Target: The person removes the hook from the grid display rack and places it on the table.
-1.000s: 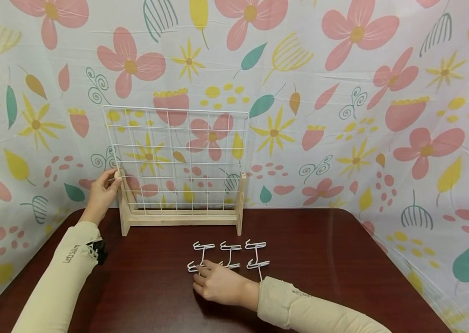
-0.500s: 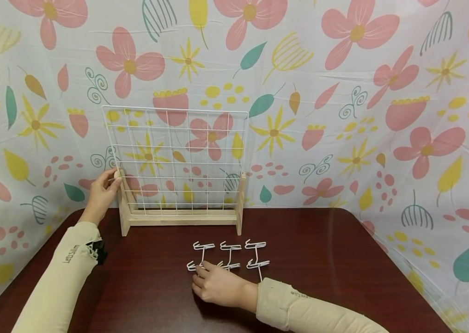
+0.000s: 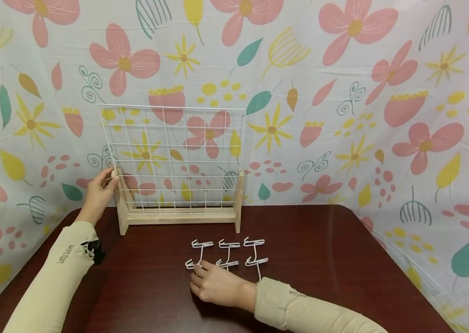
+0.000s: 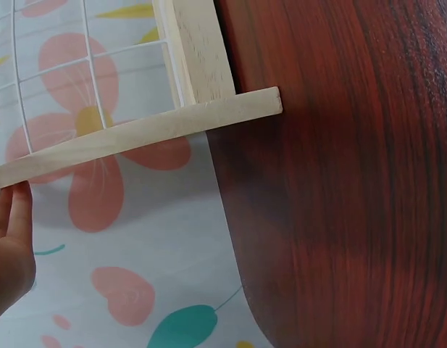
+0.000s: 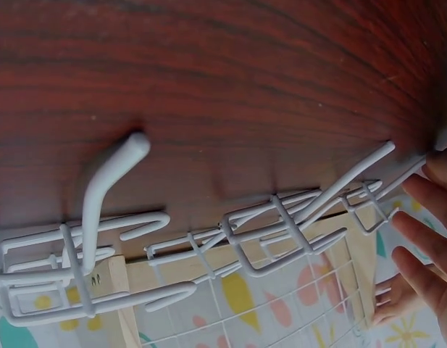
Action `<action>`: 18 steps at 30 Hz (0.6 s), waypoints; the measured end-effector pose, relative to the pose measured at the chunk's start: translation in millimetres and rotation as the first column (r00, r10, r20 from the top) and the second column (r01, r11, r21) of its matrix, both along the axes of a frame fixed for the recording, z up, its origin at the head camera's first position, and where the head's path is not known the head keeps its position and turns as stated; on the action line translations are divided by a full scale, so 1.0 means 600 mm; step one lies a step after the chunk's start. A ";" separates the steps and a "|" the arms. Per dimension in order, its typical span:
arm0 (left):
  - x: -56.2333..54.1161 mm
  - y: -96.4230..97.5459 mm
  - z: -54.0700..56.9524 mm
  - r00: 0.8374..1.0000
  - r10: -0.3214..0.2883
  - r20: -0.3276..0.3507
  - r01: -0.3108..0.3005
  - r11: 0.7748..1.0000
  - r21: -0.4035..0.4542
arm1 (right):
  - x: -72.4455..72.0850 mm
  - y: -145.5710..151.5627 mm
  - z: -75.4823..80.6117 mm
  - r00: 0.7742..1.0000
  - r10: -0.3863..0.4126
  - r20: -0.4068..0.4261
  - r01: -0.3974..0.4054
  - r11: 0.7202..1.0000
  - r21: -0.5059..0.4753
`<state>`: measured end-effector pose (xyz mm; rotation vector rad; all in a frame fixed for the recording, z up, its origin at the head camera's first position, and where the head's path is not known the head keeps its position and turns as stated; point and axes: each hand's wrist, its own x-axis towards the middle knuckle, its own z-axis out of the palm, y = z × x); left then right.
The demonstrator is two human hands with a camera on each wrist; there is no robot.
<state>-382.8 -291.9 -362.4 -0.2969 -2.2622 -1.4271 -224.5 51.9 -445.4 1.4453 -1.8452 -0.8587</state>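
In the head view, a white wire grid (image 3: 172, 107) stands upright in a pale wooden stand (image 3: 180, 219) at the table's back left. My left hand (image 3: 99, 192) pinches a small round knob (image 3: 114, 174) on the stand's left post. Seen from the left wrist, its fingertips touch the outer face of the wooden post (image 4: 136, 135). Several white wire hooks lie in two rows before the stand. My right hand (image 3: 217, 284) is at the front-left hook (image 3: 190, 265), partly covering it. From the right wrist, fingers (image 5: 422, 279) meet that hook's prong (image 5: 403, 177); the thumb is hidden.
The dark red-brown table (image 3: 321, 259) has a rounded back right corner. A flower-printed cloth (image 3: 301, 92) hangs close behind and beside it. The front-right hook (image 3: 257, 262) lies near my right sleeve (image 3: 273, 300). A black wrist mount (image 3: 94, 252) sits at my left cuff.
The head view has shifted slightly, so the whole scene sits a little higher and further left. Both hands keep their places at the knob and the front-left hook.
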 end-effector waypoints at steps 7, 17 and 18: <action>0.006 0.015 0.012 0.998 0.030 0.048 -0.027 0.998 -0.058 | 0.006 0.006 0.009 1.000 -0.022 0.002 0.022 1.000 0.013; 0.035 0.050 0.020 0.963 0.154 0.223 -0.136 0.986 -0.093 | 0.022 0.023 0.012 0.998 -0.014 0.062 0.020 0.996 -0.084; 0.040 0.052 0.019 0.958 0.168 0.234 -0.149 0.984 -0.095 | 0.023 0.026 0.011 0.998 -0.011 0.068 0.017 0.995 -0.101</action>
